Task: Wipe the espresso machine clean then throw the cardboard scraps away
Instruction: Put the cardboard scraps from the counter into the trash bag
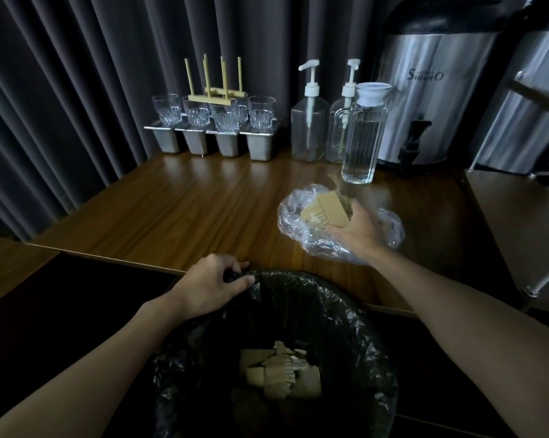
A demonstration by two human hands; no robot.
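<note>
Scraps of tan cardboard show in two spots. The wooden surface carries a crumpled clear bag. The bin stands against its near edge, with ragged pieces piled at its bottom. In the bag, the right grip curls round a flat, torn-edged stack. The left grip pinches the rim of the bin's black liner.

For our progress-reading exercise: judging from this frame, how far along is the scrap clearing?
Done: several cardboard scraps already lie in the black-lined bin. In hand: the right hand grips more cardboard pieces on the clear plastic bag; the left hand holds the liner's rim. Left: dropping those in. No espresso machine shows, so wiping cannot be judged.
</note>
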